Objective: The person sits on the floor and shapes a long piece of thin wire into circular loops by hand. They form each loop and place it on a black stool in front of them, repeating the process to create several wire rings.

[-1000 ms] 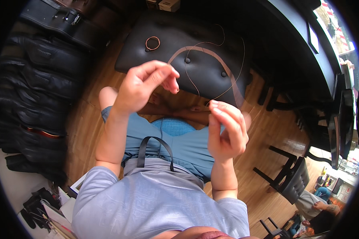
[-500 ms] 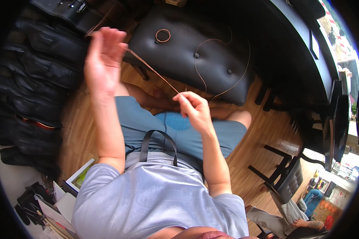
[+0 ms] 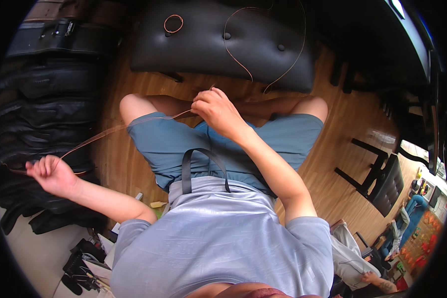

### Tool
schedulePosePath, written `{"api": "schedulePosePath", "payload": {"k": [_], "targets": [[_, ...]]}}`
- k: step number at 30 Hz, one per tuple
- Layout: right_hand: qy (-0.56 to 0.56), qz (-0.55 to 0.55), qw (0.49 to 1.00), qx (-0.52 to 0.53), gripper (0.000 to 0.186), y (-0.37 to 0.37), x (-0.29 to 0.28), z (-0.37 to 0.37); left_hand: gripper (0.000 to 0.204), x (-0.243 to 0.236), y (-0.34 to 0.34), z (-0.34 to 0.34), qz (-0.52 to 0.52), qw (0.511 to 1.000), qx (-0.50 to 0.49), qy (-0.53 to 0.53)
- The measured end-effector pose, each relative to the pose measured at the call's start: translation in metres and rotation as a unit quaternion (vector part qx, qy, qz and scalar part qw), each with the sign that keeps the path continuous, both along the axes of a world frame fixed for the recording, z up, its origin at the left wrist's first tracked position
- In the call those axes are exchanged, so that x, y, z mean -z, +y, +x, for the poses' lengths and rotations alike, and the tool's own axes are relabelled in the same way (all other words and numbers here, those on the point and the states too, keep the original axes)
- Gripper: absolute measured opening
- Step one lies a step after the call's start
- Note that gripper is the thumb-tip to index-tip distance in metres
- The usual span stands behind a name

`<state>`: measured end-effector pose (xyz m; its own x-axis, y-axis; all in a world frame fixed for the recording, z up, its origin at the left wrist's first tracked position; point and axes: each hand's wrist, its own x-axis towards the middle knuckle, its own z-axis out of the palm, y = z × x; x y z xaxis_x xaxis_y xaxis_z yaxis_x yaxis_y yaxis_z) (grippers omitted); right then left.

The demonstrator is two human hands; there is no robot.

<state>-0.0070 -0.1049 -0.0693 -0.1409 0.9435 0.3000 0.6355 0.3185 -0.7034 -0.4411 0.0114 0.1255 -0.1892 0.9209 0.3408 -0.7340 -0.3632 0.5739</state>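
Left-hand grip [image 3: 54, 175], at nine o'clock, pinches a thin brown strip [image 3: 104, 133]; the strip stretches to the right-hand grip [image 3: 216, 109], just above centre toward twelve o'clock, whose fingers pinch it too. Farther out at twelve, a black button-tufted surface [image 3: 196, 53] carries a small brown coil [image 3: 182, 23] toward eleven and a loosely curved slender cord [image 3: 304, 38] toward one.

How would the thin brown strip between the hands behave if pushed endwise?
Likely floppy: the brown strip curves between the left hand and right hand instead of running straight. It seems light for its length, being so thin. Pushed, it would probably buckle, given that slender, bending shape.
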Motion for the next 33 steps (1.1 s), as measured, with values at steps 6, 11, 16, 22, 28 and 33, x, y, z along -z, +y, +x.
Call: {"api": "schedulePosePath", "payload": {"k": [6,11,16,22,28,33], "targets": [[-0.009,0.008,0.991,0.131,0.012,0.013,0.023,0.01,0.012,-0.035,-0.031,-0.013,0.071,0.992,-0.098,0.023],[0.257,-0.154,0.952,0.063,0.016,0.006,0.016,0.017,0.02,0.054,0.003,-0.095,-0.112,0.989,-0.09,0.031],[0.522,-0.401,0.745,-0.108,0.022,-0.01,-0.023,0.06,0.032,0.201,0.009,-0.13,-0.381,0.88,-0.189,0.212],[0.486,-0.448,0.731,-0.167,0.028,-0.022,-0.058,0.06,0.045,0.235,-0.025,-0.095,-0.557,0.465,0.141,0.673],[0.379,-0.422,0.808,-0.162,0.03,-0.021,-0.084,0.038,0.028,0.056,-0.041,0.166,-0.129,0.654,-0.002,0.745],[0.519,-0.388,0.756,-0.091,0.027,-0.023,-0.079,0.025,0.029,0.036,-0.071,0.274,0.061,0.685,0.289,0.666]]}}
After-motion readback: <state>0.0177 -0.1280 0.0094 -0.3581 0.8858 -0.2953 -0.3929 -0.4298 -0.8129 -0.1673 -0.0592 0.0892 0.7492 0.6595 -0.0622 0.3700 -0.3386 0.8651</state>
